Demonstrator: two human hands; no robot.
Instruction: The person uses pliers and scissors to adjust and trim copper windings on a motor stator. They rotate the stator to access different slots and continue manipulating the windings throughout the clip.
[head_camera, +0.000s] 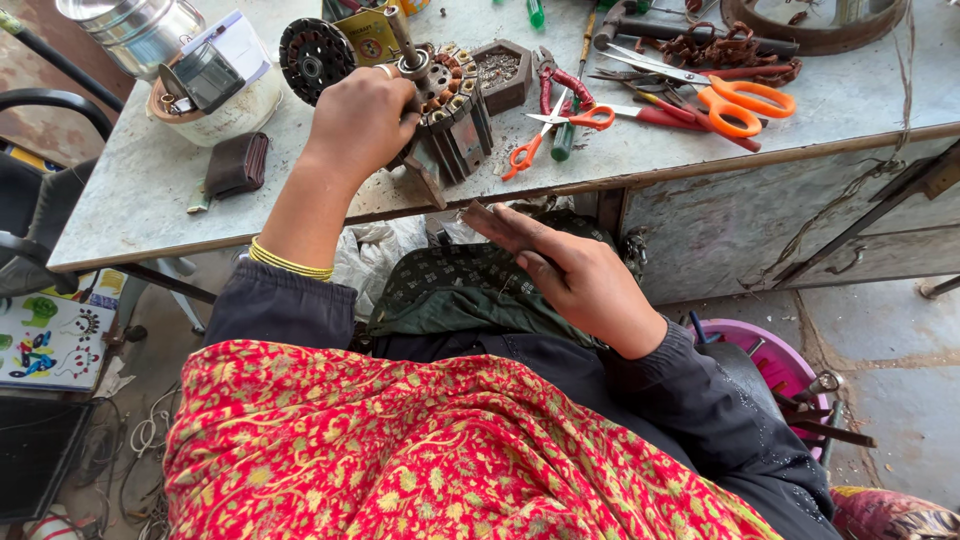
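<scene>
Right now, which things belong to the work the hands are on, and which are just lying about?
In hand:
- motor stator, gripped by the left hand at the table edge
- flat brown strip, held in the right hand

Lying about:
- orange-handled scissors
- small orange scissors
- green screwdriver
- brown wallet
- steel container

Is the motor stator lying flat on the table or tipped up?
Tipped up: the left hand holds the stator on its edge at the table rim.
</scene>
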